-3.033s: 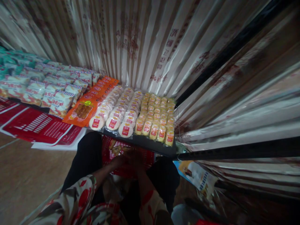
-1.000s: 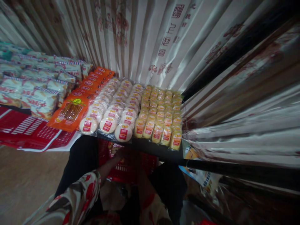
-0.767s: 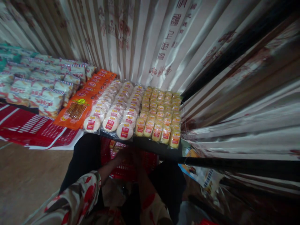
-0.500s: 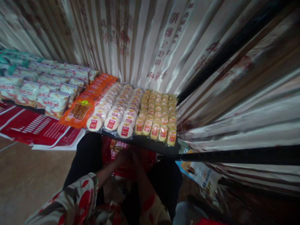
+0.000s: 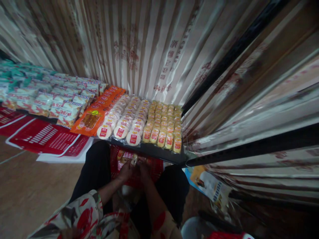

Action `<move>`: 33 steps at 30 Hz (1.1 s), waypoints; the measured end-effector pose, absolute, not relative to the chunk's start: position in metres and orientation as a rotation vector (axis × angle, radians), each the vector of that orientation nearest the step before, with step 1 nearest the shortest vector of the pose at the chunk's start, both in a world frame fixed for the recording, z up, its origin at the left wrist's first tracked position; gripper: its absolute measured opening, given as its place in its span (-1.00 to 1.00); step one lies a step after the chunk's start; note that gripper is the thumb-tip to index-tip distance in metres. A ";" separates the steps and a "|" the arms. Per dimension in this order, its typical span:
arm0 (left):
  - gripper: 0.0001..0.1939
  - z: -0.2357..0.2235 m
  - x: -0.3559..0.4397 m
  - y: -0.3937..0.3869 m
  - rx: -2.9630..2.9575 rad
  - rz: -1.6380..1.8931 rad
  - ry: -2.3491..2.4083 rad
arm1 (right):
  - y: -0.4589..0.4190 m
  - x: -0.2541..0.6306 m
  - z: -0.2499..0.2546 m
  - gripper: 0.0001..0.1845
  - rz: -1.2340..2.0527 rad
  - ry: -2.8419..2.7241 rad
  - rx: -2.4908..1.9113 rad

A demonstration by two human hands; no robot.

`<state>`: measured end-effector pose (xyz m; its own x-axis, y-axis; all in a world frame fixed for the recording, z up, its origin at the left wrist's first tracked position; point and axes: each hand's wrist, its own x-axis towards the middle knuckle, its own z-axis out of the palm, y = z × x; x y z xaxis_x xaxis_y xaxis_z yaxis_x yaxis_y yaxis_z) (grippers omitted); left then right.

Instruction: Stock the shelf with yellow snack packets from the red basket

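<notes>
**Left hand pinches a small packet over a red basket**

The left hand's grip is closed on the packet by its lower end; the right hand is just beside it, its grip too dark to tell. The packet is above the basket, between the hands. Its long axis seems to run away from the person, towards the shelf, the far end leaning slightly right; which end is its front I cannot tell. More packets lie in the basket, between dark-trousered knees.

The shelf is black and flat, its near edge just beyond the hands. From right to left it carries yellow packs, round crackers, an orange bag, white bags and green bags. Red bags lie below its left part, over a white sheet.

A pleated, printed curtain backs the dim room, with black poles at right and brown floor at left.
</notes>
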<state>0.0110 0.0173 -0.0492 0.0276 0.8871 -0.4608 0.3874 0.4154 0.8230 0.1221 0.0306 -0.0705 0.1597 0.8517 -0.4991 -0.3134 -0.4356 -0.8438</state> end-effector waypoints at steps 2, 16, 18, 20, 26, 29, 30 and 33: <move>-0.57 -0.048 0.007 0.018 1.204 0.585 1.594 | 0.027 0.121 -0.061 -0.63 1.523 -0.522 -1.436; -0.57 -0.050 -0.003 0.003 1.381 0.715 1.578 | 0.010 0.111 -0.047 -0.45 1.559 -0.416 -1.359; -0.55 -0.052 -0.003 0.002 1.381 0.716 1.562 | 0.007 0.110 -0.045 -0.44 1.550 -0.409 -1.357; -0.57 -0.052 -0.004 0.002 1.373 0.721 1.557 | 0.004 0.109 -0.044 -0.43 1.544 -0.398 -1.345; -0.66 -0.051 -0.006 0.002 1.240 0.742 1.536 | -0.004 0.105 -0.044 -0.30 1.520 -0.459 -1.348; -0.70 -0.052 -0.007 0.002 1.130 0.758 1.522 | -0.005 0.105 -0.045 -0.26 1.508 -0.469 -1.361; -0.70 -0.052 -0.007 0.002 1.090 0.763 1.514 | -0.005 0.106 -0.046 -0.25 1.507 -0.465 -1.369; -0.71 -0.054 -0.006 0.002 0.950 0.792 1.491 | -0.005 0.107 -0.049 -0.29 1.498 -0.454 -1.403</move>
<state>-0.0061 0.0025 -0.0537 -0.0314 0.8946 -0.4458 0.1308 0.4459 0.8855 0.1071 -0.0053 -0.0486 0.1647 0.8314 -0.5307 -0.3972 -0.4365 -0.8073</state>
